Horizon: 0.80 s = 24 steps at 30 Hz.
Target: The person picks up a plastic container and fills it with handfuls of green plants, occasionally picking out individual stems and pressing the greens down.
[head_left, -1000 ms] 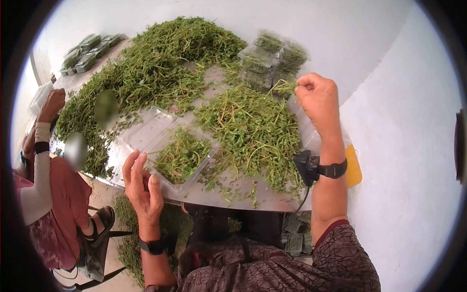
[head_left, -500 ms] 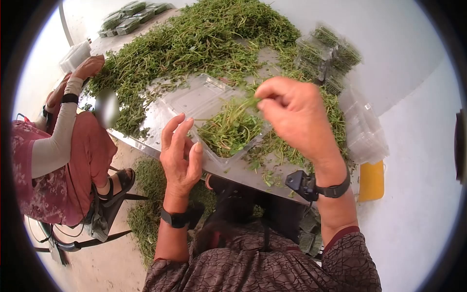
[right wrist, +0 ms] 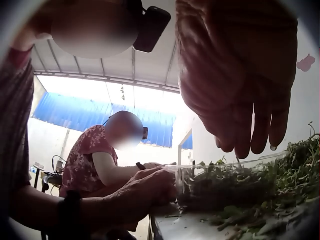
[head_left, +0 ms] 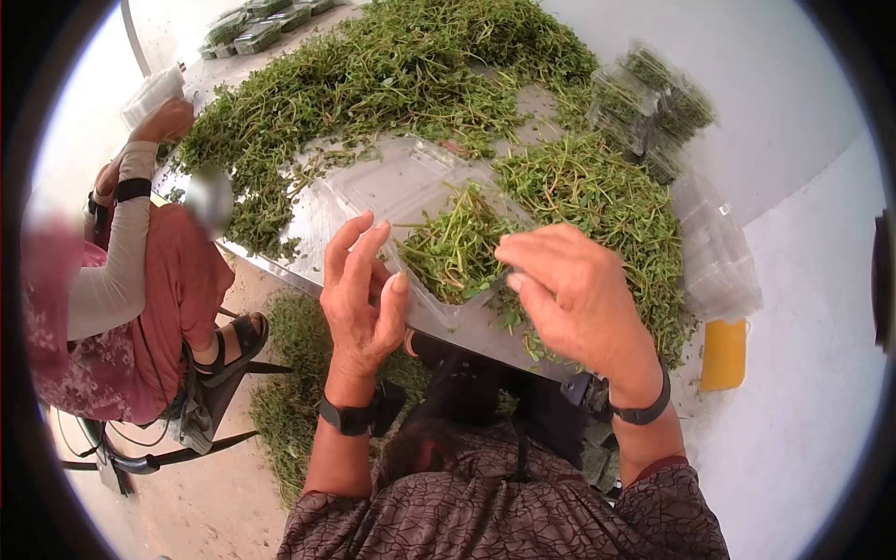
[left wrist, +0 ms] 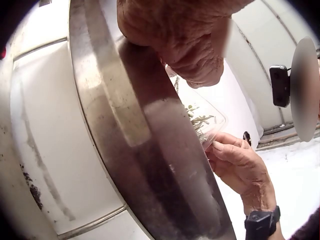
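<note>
A clear plastic box (head_left: pixel 437 308) stands on the metal table, with leafy green stems (head_left: pixel 457 238) heaped in it. Its clear lid (head_left: pixel 373 177) lies folded back on the far left side. My left hand (head_left: pixel 359 294) rests at the near left side of the box, fingers loosely extended and thumb apart. Over the near right rim is my right hand (head_left: pixel 583 294), its fingers fairly straight; in the right wrist view the fingertips (right wrist: pixel 257 145) point down at the greens. In the left wrist view that hand's fingers (left wrist: pixel 227 145) touch the box corner.
A loose pile of greens (head_left: pixel 607 224) lies right of the box, a bigger heap (head_left: pixel 401 70) behind. Filled boxes (head_left: pixel 653 103) stand at back right, stacked clear boxes (head_left: pixel 714 247) at the right edge. Another person's hand (head_left: pixel 163 121) is at the left. Greens (head_left: pixel 299 373) lie below the table.
My right hand has come from the back right, carrying a few stems, to the box; the stems no longer show in its fingers. My left hand stays beside the box. The head view has swung right-to-left.
</note>
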### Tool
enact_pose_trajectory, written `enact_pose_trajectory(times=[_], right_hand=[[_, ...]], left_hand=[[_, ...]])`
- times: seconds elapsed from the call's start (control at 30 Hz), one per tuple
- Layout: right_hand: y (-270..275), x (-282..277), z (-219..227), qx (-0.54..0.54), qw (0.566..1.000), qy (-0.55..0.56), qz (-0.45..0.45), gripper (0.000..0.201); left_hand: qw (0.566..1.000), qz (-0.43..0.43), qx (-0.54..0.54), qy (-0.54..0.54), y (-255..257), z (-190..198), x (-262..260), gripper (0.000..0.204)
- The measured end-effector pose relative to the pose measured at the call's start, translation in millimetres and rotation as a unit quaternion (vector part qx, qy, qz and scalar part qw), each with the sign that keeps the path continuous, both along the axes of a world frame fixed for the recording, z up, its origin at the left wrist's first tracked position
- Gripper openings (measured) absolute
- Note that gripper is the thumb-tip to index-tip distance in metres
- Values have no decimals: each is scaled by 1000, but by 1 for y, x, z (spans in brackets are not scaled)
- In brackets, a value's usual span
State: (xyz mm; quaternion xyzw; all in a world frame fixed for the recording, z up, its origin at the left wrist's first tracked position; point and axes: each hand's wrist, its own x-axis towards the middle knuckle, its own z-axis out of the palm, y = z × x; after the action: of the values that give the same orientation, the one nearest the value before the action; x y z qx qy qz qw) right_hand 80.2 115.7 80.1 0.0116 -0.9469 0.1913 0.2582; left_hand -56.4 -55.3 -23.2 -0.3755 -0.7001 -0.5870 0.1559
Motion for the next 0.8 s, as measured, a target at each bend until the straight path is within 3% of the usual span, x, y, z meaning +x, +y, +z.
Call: enact_pose_trajectory(times=[0.17,0.37,0.43,0.47,0.6,0.7,0.8], right_hand=[[-17,15,-12,45,999,10,-22,23],[-33,17,-30,28,998,47,-17,30],[-37,19,-31,6,999,38,16,31],[-38,21,-31,2,999,40,15,31],[-44,26,-33,4,997,55,51,29],[-46,28,-38,-5,996,66,66,27],[-45,31,-45,-10,994,83,66,27]], left_hand=[[997,11,16,70,3,-4,-6,41],[999,-13,29,24,-4,5,-1,40],[989,70,-24,126,-11,14,2,37],[989,68,-29,128,-13,23,4,37],[985,-14,-93,147,-8,61,11,33],[975,-108,-180,78,2,70,15,29],[956,-115,-238,127,9,69,15,31]])
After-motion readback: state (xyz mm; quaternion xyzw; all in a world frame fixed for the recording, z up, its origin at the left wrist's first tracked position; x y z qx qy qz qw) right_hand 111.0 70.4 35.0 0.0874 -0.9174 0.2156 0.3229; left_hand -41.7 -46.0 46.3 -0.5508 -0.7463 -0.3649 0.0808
